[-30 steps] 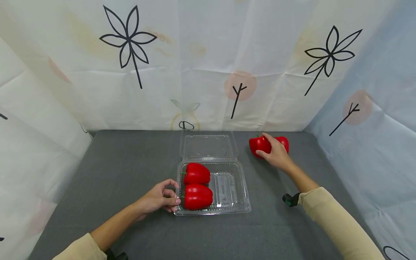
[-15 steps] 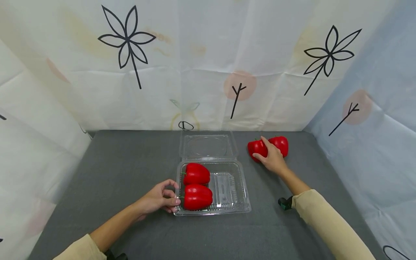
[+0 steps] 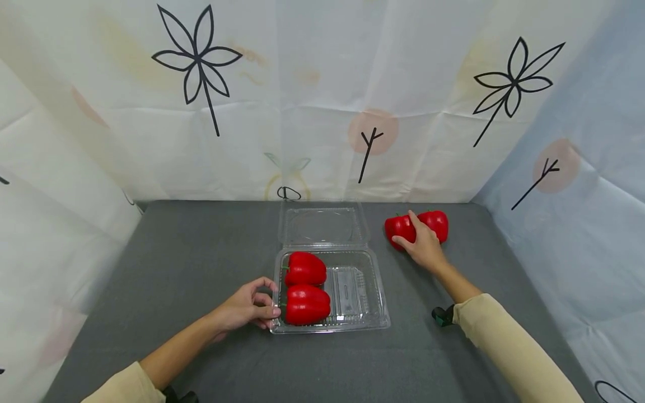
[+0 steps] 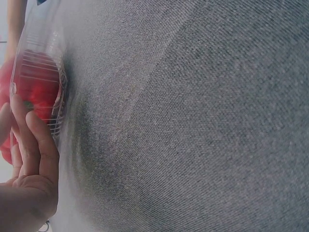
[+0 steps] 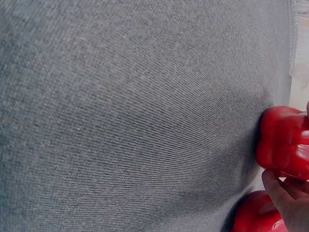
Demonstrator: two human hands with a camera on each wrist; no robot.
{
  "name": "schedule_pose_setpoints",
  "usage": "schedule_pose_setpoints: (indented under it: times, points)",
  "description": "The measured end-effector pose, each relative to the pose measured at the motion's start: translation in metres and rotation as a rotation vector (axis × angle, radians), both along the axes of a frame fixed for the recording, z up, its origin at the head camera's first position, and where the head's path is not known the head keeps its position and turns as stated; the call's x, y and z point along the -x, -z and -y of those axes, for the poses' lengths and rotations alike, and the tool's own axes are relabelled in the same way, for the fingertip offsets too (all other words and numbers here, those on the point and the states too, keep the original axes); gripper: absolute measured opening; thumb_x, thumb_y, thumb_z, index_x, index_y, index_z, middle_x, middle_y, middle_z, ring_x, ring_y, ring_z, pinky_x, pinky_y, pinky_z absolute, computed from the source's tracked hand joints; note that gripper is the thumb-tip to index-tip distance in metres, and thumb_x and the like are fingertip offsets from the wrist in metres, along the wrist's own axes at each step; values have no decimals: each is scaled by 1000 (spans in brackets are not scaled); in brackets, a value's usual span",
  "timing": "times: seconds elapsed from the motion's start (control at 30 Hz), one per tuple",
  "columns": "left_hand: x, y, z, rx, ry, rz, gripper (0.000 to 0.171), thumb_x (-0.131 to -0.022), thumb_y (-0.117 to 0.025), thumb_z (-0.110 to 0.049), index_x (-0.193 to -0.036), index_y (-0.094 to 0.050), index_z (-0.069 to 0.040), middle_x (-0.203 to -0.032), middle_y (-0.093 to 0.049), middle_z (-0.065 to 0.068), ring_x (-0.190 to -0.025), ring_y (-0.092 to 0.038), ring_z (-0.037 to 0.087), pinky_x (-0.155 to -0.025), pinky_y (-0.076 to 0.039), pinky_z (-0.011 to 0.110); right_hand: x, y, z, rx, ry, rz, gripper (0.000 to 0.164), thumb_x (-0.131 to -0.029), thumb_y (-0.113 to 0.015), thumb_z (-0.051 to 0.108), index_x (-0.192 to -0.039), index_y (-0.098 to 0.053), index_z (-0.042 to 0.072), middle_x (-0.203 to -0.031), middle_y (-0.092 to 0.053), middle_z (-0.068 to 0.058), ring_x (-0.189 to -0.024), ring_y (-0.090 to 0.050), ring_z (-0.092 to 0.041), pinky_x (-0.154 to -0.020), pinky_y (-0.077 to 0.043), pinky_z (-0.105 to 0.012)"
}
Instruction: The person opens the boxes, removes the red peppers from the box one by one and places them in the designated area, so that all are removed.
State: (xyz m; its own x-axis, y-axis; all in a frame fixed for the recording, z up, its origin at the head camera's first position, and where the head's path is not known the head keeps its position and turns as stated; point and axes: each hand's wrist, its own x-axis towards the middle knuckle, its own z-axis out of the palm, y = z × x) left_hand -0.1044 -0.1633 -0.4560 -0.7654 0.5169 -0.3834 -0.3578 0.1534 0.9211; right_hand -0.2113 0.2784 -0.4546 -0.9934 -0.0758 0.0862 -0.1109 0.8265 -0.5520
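The left hand (image 3: 248, 305) pinches with its fingers the left edge of the open plastic container (image 3: 347, 291). Two red peppers (image 3: 306, 305) lie along this side; the right half shows bare floor. Near the counter's (image 3: 211, 246) back edge, the right hand (image 3: 426, 245) holds the held pepper (image 3: 398, 226) between its fingers, just beside another pepper (image 3: 438, 224).

Left fingers (image 4: 46, 147) against the clear container (image 4: 44, 39), red pepper (image 4: 37, 87) inside, grey cloth (image 4: 193, 121) beneath

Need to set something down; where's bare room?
Bare: tabletop left of the clear container, beyond the left hand; near strip between forearms; the container's right half. Crowded: its left half, with two peppers, and far right, where the right hand grips one of another pair.
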Motion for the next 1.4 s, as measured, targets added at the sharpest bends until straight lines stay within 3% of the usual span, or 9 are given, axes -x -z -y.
schedule_pose_setpoints:
  times: [0.17, 0.3, 0.5, 0.7, 0.87, 1.0, 1.07, 1.27, 1.4]
  points:
    - [-1, 1, 1, 0, -2, 1, 46, -90, -73, -7, -123, -41, 0, -78, -65, 8, -65, -65, 20, -68, -59, 35, -2, 1, 3, -7, -1, 58, 90, -92, -70, 28, -157, -14, 1, -153, -32, -29, -137, -33, -47, -100, -39, -68]
    - [0, 1, 1, -2, 3, -3, 47, -90, -73, -8, -123, -41, 0, -79, -65, 8, -66, -65, 21, -69, -59, 36, -4, -1, 4, -38, 24, 56, 93, -91, -70, 31, -158, -11, 3, -156, -28, -27, -138, -31, -46, -99, -38, -70]
    - [1, 1, 0, -7, 7, -11, 49, -89, -74, -10, -123, -41, 0, -78, -65, 8, -65, -65, 20, -69, -59, 37, -6, -15, 8, -77, 44, 0, 90, -89, -70, 36, -157, -18, 6, -154, -32, -24, -134, -37, -45, -95, -42, -70]
    - [0, -1, 0, 1, 7, -7, 48, -90, -74, -9, -124, -41, 0, -79, -65, 9, -65, -65, 21, -70, -59, 37, -12, -33, 22, -78, 6, -40, 85, -89, -69, 39, -155, -25, 9, -153, -35, -22, -133, -39, -43, -95, -41, -71]
    - [0, -1, 0, 3, 8, -5, 47, -90, -73, -8, -123, -41, 0, -79, -66, 9, -65, -65, 21, -70, -59, 37, -26, -47, 43, -42, -118, -67, 85, -89, -70, 41, -156, -26, 13, -154, -38, -17, -116, -56, -42, -96, -43, -66]
    - [0, 0, 0, 0, 6, 0, 47, -90, -73, -7, -123, -41, 0, -78, -66, 8, -65, -65, 21, -70, -59, 38, -38, -52, 64, -10, -263, -66, 88, -88, -73, 43, -157, -26, 16, -156, -38, -11, -122, -55, -37, -101, -42, -62]
    - [0, 0, 0, -1, 5, 2, 47, -90, -73, -8, -123, -41, 0, -78, -66, 8, -66, -65, 21, -70, -59, 37, -45, -54, 75, 11, -339, -62, 90, -87, -75, 43, -158, -25, 18, -158, -36, -9, -134, -47, -34, -102, -42, -61]
    - [0, 1, 1, 3, 0, 3, 47, -90, -73, -8, -123, -41, 0, -79, -66, 8, -65, -65, 20, -69, -59, 35, -60, -52, 102, 23, -535, -18, 94, -86, -76, 48, -159, -21, 27, -159, -35, 0, -130, -53, -26, -98, -46, -59]
    - [-1, 1, 0, -1, 0, -3, 48, -90, -74, -8, -123, -41, 0, -79, -66, 8, -65, -65, 20, -69, -59, 34, -67, -49, 115, 4, -653, 12, 95, -86, -74, 50, -159, -19, 28, -161, -30, 2, -138, -45, -23, -102, -44, -58]
